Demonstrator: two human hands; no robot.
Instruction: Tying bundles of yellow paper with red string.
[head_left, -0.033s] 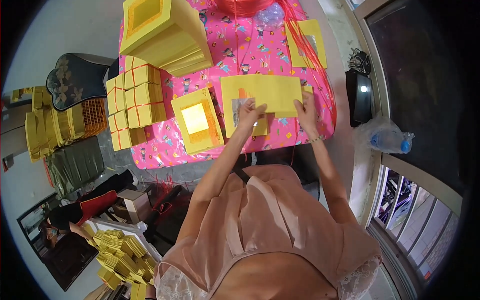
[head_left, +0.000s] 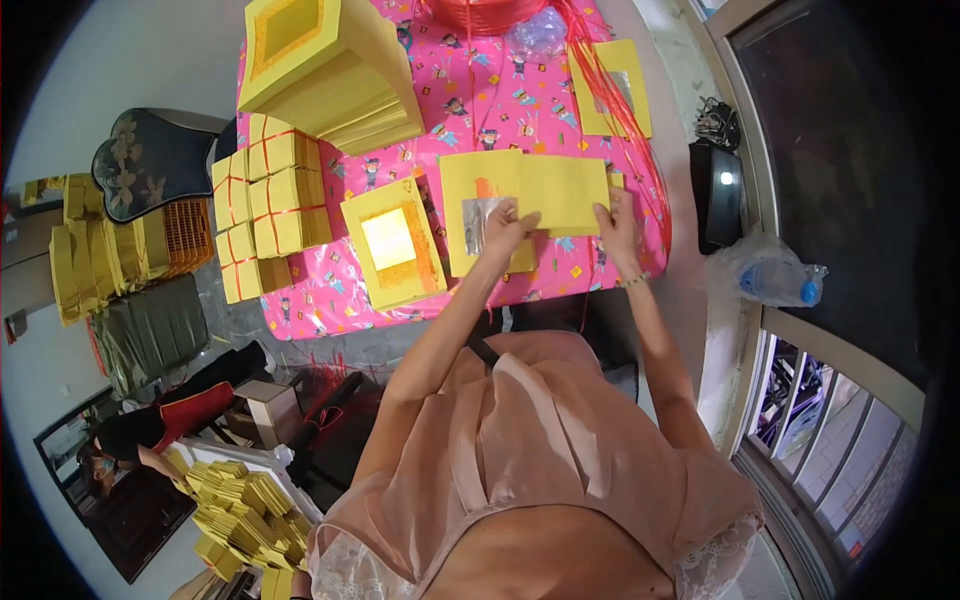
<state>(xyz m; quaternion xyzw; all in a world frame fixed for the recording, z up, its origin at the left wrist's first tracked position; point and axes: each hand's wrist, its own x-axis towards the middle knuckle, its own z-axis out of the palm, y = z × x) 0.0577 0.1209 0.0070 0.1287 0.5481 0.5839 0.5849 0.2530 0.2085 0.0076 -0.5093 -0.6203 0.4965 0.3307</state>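
Between my hands is a folded yellow paper sheet (head_left: pixel 565 190), over the pink patterned tablecloth (head_left: pixel 380 318). My left hand (head_left: pixel 503 238) is closed, its thumb and fingers pinching the lower left corner. At the right edge my right hand (head_left: pixel 620 235) grips with thumb and fingers. Under my left hand and partly hidden by it lies a yellow sheet with a silver square and an orange smear (head_left: pixel 475 180). Just left of it rests a stack of yellow paper with a shiny gold square (head_left: pixel 420 285).
A tall yellow paper stack (head_left: pixel 350 90) stands at the far left of the table, beside bundles tied with red string (head_left: pixel 290 210). Red plastic strands (head_left: pixel 625 110) trail down the right side. Another person (head_left: pixel 160 425) is at lower left near piled yellow bundles (head_left: pixel 240 500).
The folded sheet and my hands have shifted slightly to the right and down. The grip of both hands stays the same.
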